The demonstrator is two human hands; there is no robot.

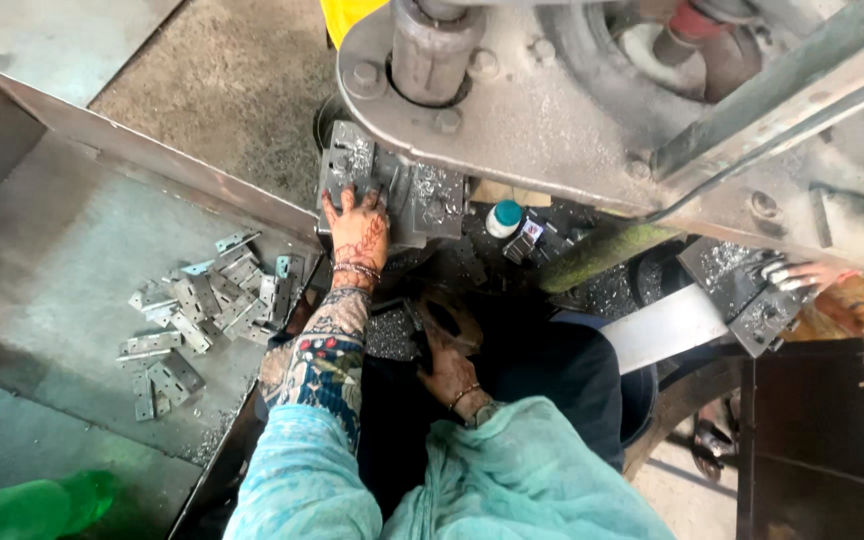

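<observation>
My left hand (357, 228) reaches forward onto the grey die block (422, 195) of a press, its fingertips pressed on a small flat metal plate (351, 187) lying there. A patterned sleeve and bracelets cover that arm. My right hand (449, 368), with a bracelet and a watch, lies low on my dark lap next to some dark metal pieces (392, 332). Its fingers are curled and partly hidden, so what they hold is unclear.
The press frame (552, 110) and its ram (432, 50) hang over the die. A sloped steel tray (52, 260) on the left holds several punched plates (207, 305). A teal-capped bottle (503, 217) stands behind the die. Another person's hand (800, 273) works at a second block (752, 295) on the right.
</observation>
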